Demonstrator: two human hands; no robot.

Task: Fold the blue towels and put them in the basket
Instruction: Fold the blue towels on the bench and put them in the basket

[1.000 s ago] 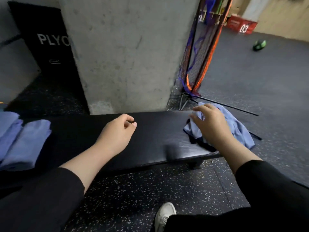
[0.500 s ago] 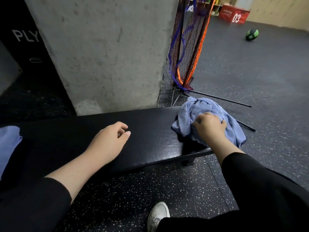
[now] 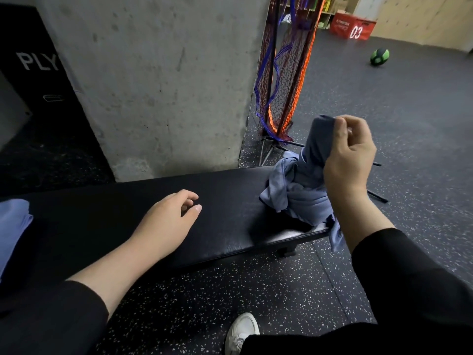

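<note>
A crumpled blue towel (image 3: 297, 190) lies at the right end of the black padded bench (image 3: 143, 226). My right hand (image 3: 350, 155) grips its upper part and holds it raised above the bench, while the rest still bunches on the pad and one corner hangs over the front edge. My left hand (image 3: 166, 224) hovers low over the middle of the bench with loosely curled fingers and holds nothing. Folded blue towels (image 3: 11, 226) show at the far left edge. No basket is in view.
A concrete pillar (image 3: 158, 80) stands right behind the bench. An orange and blue net on a black stand (image 3: 286, 80) is beside it. A black plyo box (image 3: 38, 80) sits at the back left. A green ball (image 3: 379, 57) and a red box (image 3: 352, 26) lie far right.
My right hand closed on the crumpled towel and lifted part of it up off the bench. My left hand stayed over the middle of the bench. The view shifted right.
</note>
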